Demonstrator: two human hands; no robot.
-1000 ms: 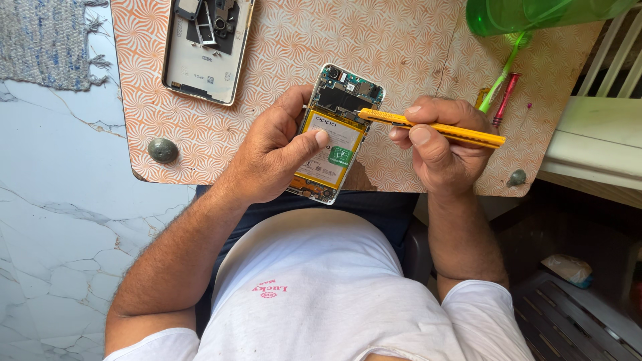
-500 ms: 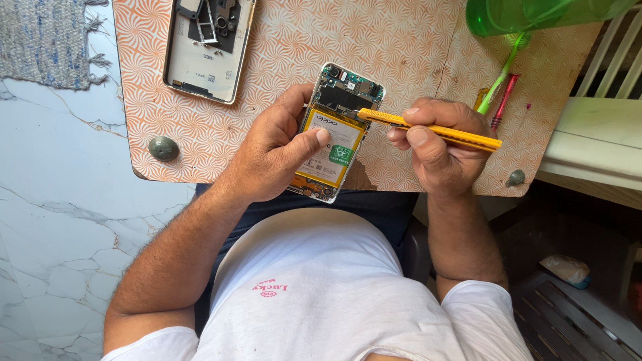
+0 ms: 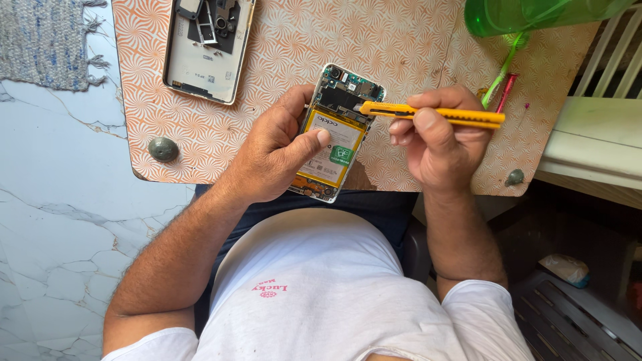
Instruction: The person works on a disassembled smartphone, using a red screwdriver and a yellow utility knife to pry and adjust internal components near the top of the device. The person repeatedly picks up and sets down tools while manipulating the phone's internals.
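The left hand (image 3: 277, 157) came in from the lower left, forearm rising across the lap toward the orange-and-white swirl-patterned surface (image 3: 414, 40). It was wrapped around the opened smartphone with its back cover off (image 3: 334, 134), fingers curled along the phone's left edge and the thumb laid flat across the yellow-framed battery (image 3: 332, 144), pressing on its white face. The right hand (image 3: 438, 137) reached up from the lower right, wrist bent slightly inward, its fingers closed in a tight pinch around the slim yellow utility knife (image 3: 435, 115), thumb on top and the other fingers folded beneath.

The phone lay at the near edge of the surface, its lower end overhanging toward the person's lap. Its long axis ran from lower left to upper right, tilted a little off the vertical of the view, with the exposed circuit board and camera end pointing away from the person and the bottom end pointing back at the white shirt. The knife's long axis lay almost level, crosswise to the phone: its tip pointed left and met the phone just above the battery's top edge, while its tail extended right beyond the hand.

Farther back to the left lay the detached pale phone back cover (image 3: 204, 57), holding small dark parts. A green translucent plastic container (image 3: 535, 13) stood at the far right corner.
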